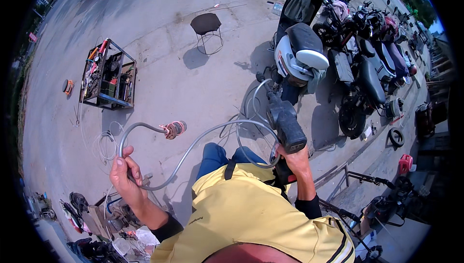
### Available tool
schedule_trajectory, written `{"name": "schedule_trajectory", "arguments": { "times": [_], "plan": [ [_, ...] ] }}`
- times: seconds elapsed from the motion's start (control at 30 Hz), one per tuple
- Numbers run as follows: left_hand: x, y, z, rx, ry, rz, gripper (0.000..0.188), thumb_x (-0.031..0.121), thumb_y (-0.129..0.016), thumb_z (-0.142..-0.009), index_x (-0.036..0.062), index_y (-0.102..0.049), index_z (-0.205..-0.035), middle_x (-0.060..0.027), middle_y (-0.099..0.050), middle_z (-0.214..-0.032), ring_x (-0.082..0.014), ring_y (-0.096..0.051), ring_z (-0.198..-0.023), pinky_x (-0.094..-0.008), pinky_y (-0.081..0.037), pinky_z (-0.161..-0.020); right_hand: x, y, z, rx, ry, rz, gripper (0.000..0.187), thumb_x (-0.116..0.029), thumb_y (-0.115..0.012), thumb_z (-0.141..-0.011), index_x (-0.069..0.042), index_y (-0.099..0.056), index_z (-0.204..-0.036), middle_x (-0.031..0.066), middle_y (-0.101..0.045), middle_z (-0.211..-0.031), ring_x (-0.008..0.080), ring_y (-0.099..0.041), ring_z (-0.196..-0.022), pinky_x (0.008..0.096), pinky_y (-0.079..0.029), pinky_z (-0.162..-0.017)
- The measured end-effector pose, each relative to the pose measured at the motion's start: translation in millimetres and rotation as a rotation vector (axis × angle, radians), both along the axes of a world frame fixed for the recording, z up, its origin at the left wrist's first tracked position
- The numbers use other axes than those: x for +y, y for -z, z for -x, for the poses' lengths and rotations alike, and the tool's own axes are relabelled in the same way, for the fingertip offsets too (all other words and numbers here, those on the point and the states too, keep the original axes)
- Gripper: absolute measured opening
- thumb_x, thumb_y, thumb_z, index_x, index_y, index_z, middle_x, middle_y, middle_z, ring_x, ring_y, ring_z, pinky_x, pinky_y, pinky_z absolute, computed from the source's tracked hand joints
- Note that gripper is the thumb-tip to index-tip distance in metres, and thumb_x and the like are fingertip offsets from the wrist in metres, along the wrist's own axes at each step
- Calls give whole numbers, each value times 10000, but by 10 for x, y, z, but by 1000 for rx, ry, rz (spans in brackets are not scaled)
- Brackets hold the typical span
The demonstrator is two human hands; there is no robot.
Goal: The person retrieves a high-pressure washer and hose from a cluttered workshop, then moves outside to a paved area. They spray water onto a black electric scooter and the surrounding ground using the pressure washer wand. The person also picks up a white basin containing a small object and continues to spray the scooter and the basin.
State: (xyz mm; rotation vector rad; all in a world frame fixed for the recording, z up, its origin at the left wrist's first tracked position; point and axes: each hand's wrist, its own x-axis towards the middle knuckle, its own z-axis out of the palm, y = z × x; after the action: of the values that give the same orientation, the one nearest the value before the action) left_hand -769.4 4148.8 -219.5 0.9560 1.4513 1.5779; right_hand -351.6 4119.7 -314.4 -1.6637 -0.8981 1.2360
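My left hand (128, 170) is closed around a thick grey cable (193, 143). The cable's loose end, beyond that hand, is a dark rounded plug (175, 129) wound with pink string. From my left hand the cable curves across in front of my body and loops by my right side. My right hand (296, 162) grips a black power tool (286, 123), its narrow nose pointing away from me toward the scooter. The tool's exact kind is unclear. My fingers on its grip are partly hidden under the tool body.
A metal-framed rack of tools (108, 74) stands at the left, near coils of thin wire (104, 144). Ahead is a dark-topped stool (206, 25). A white scooter (297, 52) stands close at the right, with several parked motorbikes (369, 81) beyond. A tyre (396, 137) lies further right.
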Motion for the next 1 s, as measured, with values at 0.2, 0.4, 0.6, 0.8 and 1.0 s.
{"name": "schedule_trajectory", "arguments": {
  "times": [0.2,0.4,0.6,0.8,1.0],
  "plan": [
    [1608,530,177,-14,94,-7,384,274,-489,-1074,-72,-643,-1137,12,-439,-583,-26,-326,-426,-169,-243,-387,1394,535,99,-13,-10,-41,184,-75,-757,-824,16,-698,-973,49,-702,-772,138,-649,-677,324,-530,-649],
    [3342,790,-211,60,192,72,376,266,-510,-1069,-78,-652,-1120,17,-449,-580,-16,-338,-443,-168,-238,-406,2645,817,102,40,25,-11,389,-76,-795,-781,14,-688,-1145,77,-726,-913,145,-664,-762,326,-539,-718],
    [4950,855,-406,47,121,-11,398,286,-489,-1082,-81,-632,-1143,34,-429,-585,-3,-325,-439,-155,-232,-388,4325,1113,-315,34,-3,64,395,-94,-813,-778,22,-678,-1131,66,-721,-938,149,-641,-806,322,-532,-771],
    [6549,1088,-965,-15,67,-32,394,273,-482,-1083,-82,-621,-1181,27,-430,-602,-10,-316,-434,-161,-229,-379,6326,1225,-823,-52,-86,-174,314,-94,-782,-812,36,-667,-1074,68,-713,-872,110,-616,-790,311,-532,-750],
    [7985,989,-1577,10,197,23,392,228,-525,-1057,-85,-565,-1291,18,-455,-642,-9,-353,-447,-149,-264,-378,7820,1119,-1432,7,-107,-201,289,-123,-825,-798,4,-700,-1026,28,-700,-832,114,-612,-723,303,-530,-695]
  ]
}}
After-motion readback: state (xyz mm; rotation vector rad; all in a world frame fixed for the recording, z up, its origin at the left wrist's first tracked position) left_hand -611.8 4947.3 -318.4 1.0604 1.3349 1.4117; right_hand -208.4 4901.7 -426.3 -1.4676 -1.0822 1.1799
